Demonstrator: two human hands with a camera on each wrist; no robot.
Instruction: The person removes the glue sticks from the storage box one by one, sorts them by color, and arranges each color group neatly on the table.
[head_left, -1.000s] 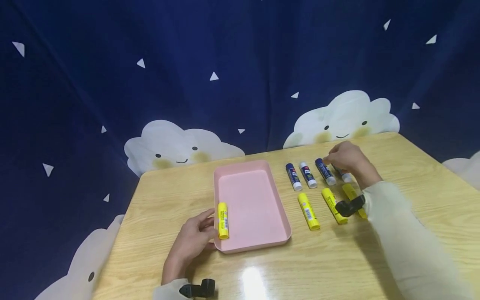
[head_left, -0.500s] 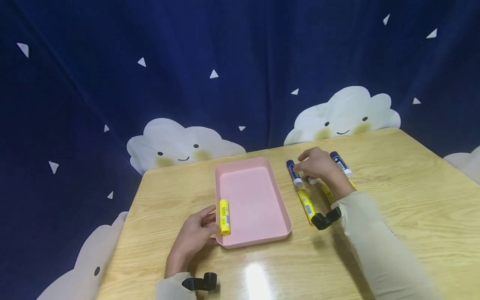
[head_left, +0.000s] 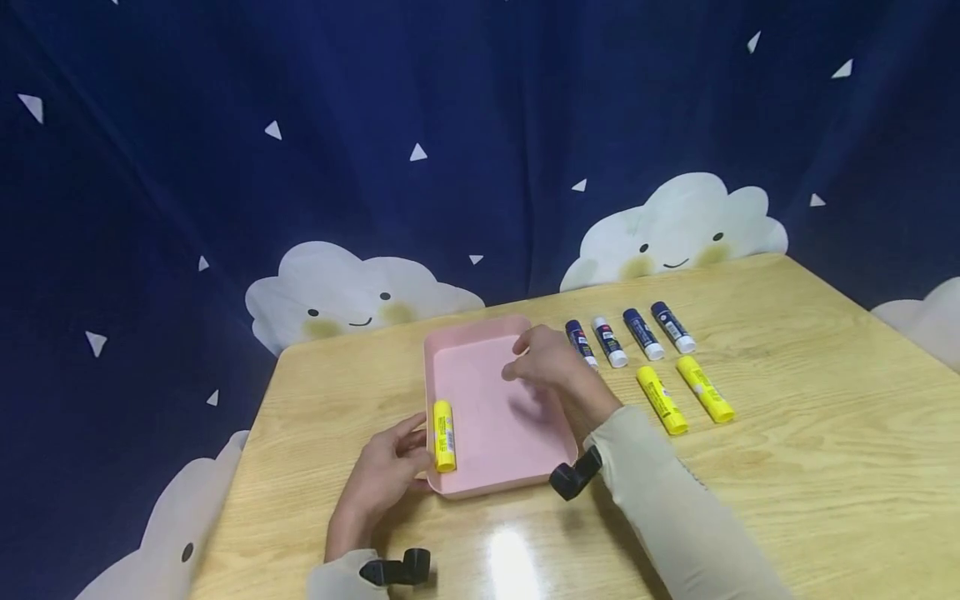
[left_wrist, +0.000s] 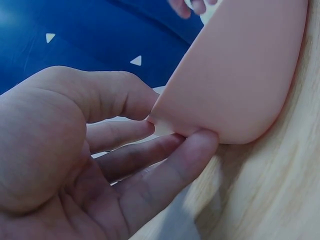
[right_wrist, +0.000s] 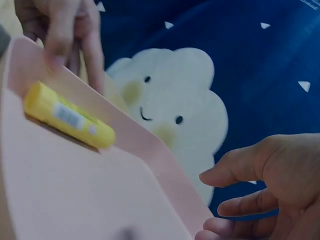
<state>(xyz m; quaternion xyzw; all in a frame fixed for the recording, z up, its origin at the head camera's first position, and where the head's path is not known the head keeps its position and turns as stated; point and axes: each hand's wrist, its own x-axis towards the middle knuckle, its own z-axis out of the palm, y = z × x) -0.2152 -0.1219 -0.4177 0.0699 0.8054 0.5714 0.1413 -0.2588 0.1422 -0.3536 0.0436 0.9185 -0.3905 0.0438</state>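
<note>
The left hand [head_left: 382, 467] pinches the near left corner of a pink tray [head_left: 487, 484], its thumb at the rim and fingers against the outer wall, as the left wrist view shows. Inside the tray a yellow glue stick [head_left: 444, 436] lies along the left wall, close to that thumb. Over the tray's right half hovers the right hand [head_left: 553, 362]. Nothing shows between its loosely bent fingers; in the right wrist view the right hand [right_wrist: 280, 185] appears beside the tray's wall, thumb apart from the fingers.
Right of the tray lies a row of several navy-and-white glue sticks [head_left: 642, 334]. Two yellow glue sticks [head_left: 662, 400] lie nearer on the wooden table [head_left: 787, 467]. The right forearm covers part of the table. A dark blue curtain [head_left: 375, 100] with clouds hangs behind.
The right hand has moved left from above the navy glue sticks to over the tray. One yellow glue stick nearest the tray is now hidden behind the arm. The left hand stays put.
</note>
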